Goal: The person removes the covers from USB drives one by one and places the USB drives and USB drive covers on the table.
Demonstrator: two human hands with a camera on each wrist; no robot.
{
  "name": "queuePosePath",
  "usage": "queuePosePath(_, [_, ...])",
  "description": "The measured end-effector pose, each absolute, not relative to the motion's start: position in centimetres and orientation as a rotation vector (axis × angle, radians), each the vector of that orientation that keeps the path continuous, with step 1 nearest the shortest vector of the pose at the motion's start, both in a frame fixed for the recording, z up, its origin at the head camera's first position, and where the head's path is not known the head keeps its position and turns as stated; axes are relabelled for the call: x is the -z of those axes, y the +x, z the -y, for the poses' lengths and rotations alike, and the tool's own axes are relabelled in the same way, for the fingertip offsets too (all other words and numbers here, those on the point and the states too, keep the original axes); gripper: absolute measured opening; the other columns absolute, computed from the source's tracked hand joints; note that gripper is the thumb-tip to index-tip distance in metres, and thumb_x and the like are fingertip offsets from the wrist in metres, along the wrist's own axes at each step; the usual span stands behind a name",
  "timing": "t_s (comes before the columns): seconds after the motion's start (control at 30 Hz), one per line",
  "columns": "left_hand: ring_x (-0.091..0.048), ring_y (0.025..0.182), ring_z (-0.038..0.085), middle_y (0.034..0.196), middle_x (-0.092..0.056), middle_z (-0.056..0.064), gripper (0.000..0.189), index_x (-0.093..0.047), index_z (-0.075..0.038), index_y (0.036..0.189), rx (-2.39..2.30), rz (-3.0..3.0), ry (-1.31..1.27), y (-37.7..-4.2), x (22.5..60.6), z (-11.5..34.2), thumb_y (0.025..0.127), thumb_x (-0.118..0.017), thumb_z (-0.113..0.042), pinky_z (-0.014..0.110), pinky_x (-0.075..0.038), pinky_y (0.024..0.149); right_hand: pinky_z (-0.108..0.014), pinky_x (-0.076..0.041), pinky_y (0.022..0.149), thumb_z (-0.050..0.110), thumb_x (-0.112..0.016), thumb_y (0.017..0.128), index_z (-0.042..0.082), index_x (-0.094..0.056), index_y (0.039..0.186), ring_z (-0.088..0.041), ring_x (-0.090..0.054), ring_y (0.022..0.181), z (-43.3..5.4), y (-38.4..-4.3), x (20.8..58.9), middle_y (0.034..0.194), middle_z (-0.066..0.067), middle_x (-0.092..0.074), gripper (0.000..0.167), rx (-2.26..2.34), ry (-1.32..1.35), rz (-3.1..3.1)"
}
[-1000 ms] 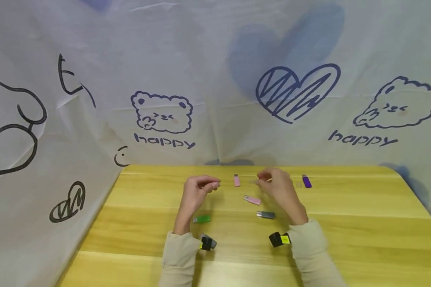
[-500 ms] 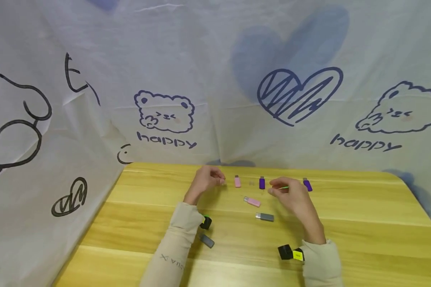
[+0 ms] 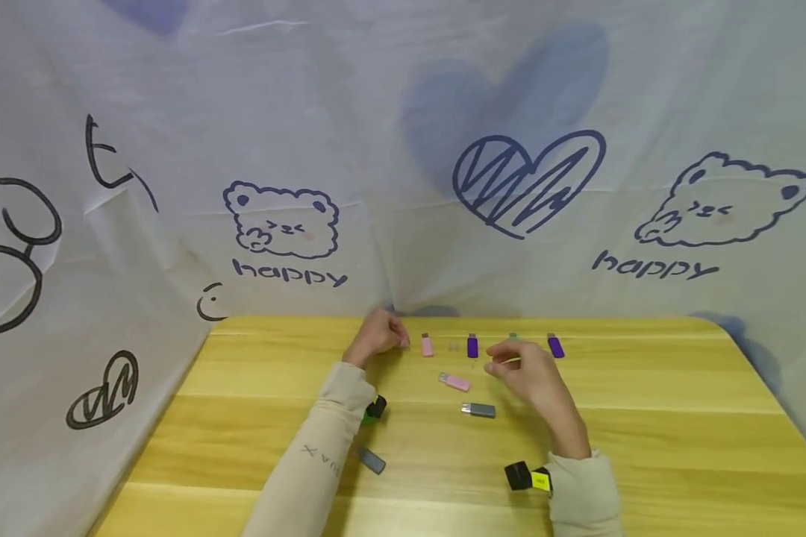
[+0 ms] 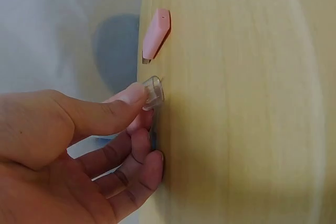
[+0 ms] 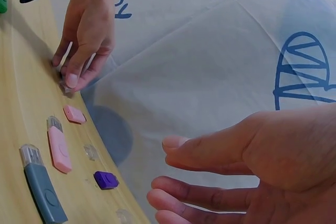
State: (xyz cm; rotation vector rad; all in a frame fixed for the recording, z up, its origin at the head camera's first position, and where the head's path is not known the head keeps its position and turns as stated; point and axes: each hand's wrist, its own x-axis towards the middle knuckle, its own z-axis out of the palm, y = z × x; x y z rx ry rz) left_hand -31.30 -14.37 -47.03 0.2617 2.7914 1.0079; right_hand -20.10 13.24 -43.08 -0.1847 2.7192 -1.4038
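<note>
Left hand (image 3: 378, 333) pinches a clear cap (image 4: 154, 94) near the far edge of the table (image 3: 658, 425), left of a pink stick (image 3: 428, 346); the right hand (image 3: 532, 370) — fingers parted, holding nothing — partly hides a greenish stick (image 3: 513, 337) between two purple sticks (image 3: 472, 346).

The left hand (image 5: 89, 38) pinches a clear cap (image 5: 66, 88) near a pink USB stick (image 5: 74, 114); the right hand (image 5: 226, 163) hovers near a purple one (image 5: 106, 180).
</note>
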Motion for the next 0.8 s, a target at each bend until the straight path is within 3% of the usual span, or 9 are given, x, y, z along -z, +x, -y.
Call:
queuePosePath(0.47, [-0.057,0.074,0.015,0.087,-0.075,0.011,0.004,-0.078,0.003,0.091,-1.169,-2.765,0.335,-30.3,47.1,15.8,0.089,-0.077,0.0,0.023,-0.046,0.065,-0.042,-0.059,0.082,0.005,-0.073,0.096,-0.003,-0.072,0.118,-0.033,-0.068,0.098,-13.0,-20.0,43.3,0.106,-0.013,-0.07,0.023,1.388,-0.173,-2.727])
queuePosePath(0.8, [-0.07,0.093,0.029,0.104,-0.074,0.014,0.016,-0.076,0.001,0.108,-1.551,-2.761,0.301,-25.8,45.4,17.0,0.101,-0.063,-0.005,0.038,-0.058,0.08,-0.046,-0.059,0.086,0.007,-0.071,0.097,-0.003,-0.07,0.12,-0.036,-0.068,0.103,-11.2,-20.6,44.4,0.114,-0.019,-0.07,0.025,1.386,-0.292,-2.773])
